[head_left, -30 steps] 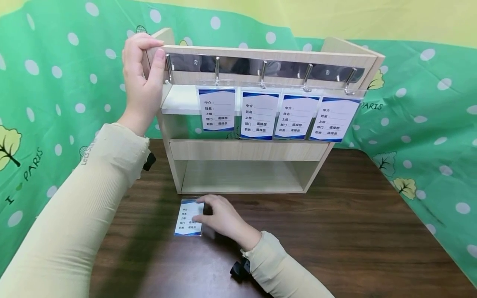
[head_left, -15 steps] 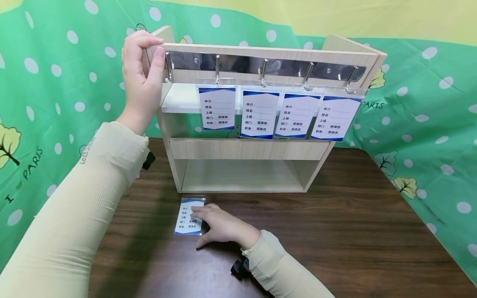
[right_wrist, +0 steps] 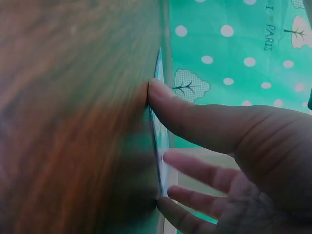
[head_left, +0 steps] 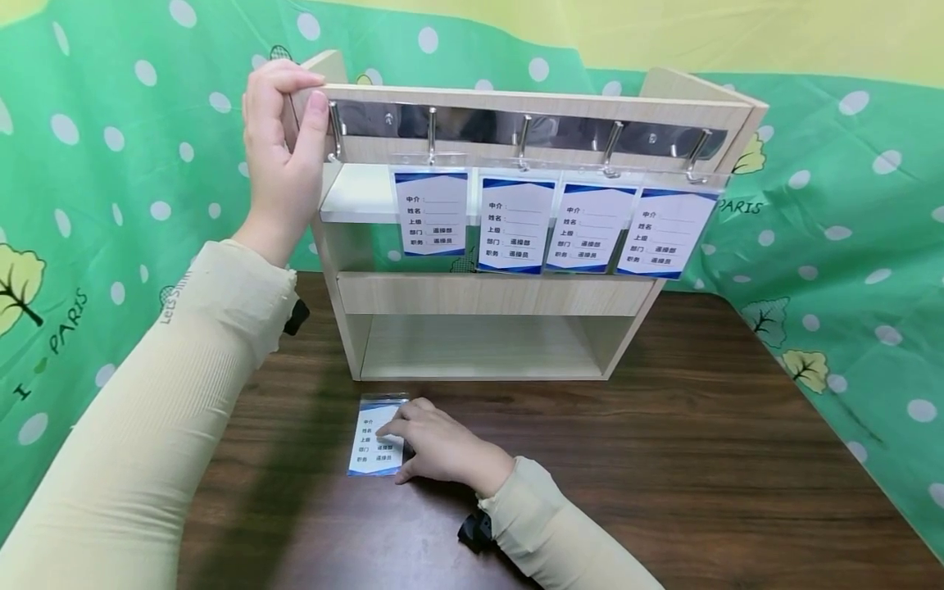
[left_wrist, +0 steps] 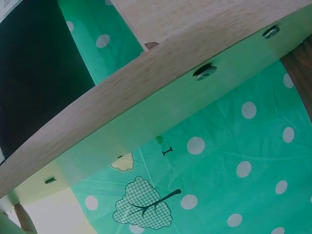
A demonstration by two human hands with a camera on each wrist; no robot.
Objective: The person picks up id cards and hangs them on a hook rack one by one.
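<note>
My left hand [head_left: 283, 156] grips the upper left corner of a pale wooden shelf [head_left: 487, 293], thumb in front and fingers round the side. In the left wrist view the shelf's side panel [left_wrist: 146, 105] fills the middle, with a bit of finger at the lower left. A white and blue name badge [head_left: 366, 442] in a clear sleeve lies flat on the table before the shelf. My right hand [head_left: 442, 447] rests at its right side, fingertips on the badge and thumb by its lower right corner. In the right wrist view the thumb [right_wrist: 195, 119] and fingers are spread apart along the badge.
Several similar badges [head_left: 516, 225] hang from metal hooks [head_left: 523, 143] on the shelf's top rail; the leftmost hook [head_left: 335, 131] bears none. The dark wooden table [head_left: 723, 459] extends to the right. A green dotted cloth [head_left: 833, 246] surrounds the back and sides.
My right hand's thumb has come off the badge and moved down to its lower right corner. The badge has slid slightly toward me under the fingers. My left hand stays on the shelf.
</note>
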